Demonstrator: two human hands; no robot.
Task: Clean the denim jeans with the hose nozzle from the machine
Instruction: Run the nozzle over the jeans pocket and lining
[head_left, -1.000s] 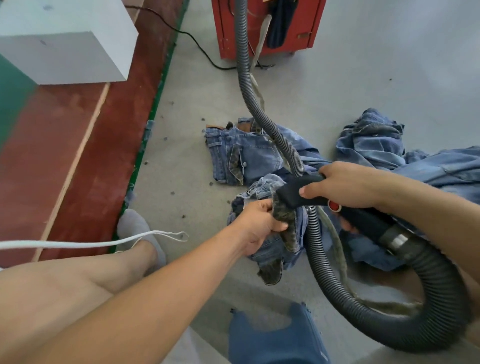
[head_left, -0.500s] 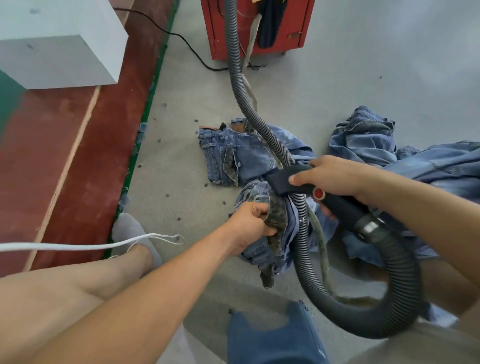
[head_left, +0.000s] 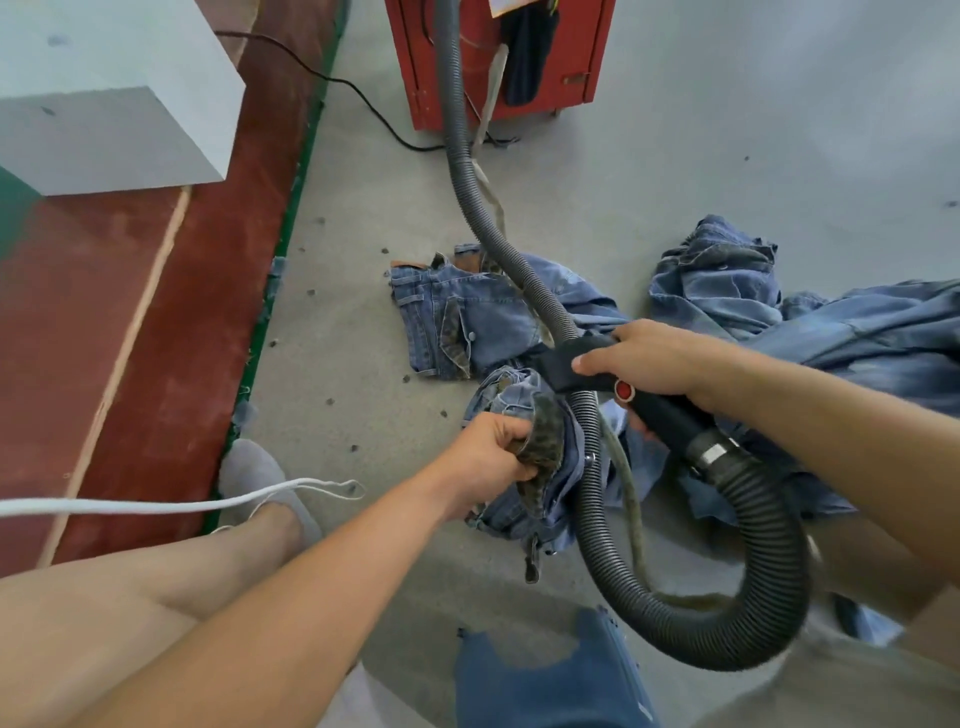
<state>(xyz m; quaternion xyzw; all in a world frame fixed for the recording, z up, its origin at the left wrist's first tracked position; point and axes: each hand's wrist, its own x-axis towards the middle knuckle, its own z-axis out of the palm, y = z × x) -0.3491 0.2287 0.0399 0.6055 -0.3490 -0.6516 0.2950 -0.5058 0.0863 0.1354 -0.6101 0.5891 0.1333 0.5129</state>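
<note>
My left hand (head_left: 491, 451) bunches the soft, floppy jeans (head_left: 540, 447) taut while my right hand (head_left: 649, 358) grips the stiff nozzle (head_left: 571, 361), fingers wrapped round it.

Bare forearms, grey sock (head_left: 260, 483)

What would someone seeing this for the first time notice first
Most striking is the black ribbed hose, running from the red machine at the top down the middle and looping at lower right. At centre the right hand grips the black nozzle over the denim jeans, which the left hand holds bunched. More denim lies heaped on the grey floor at right.
</note>
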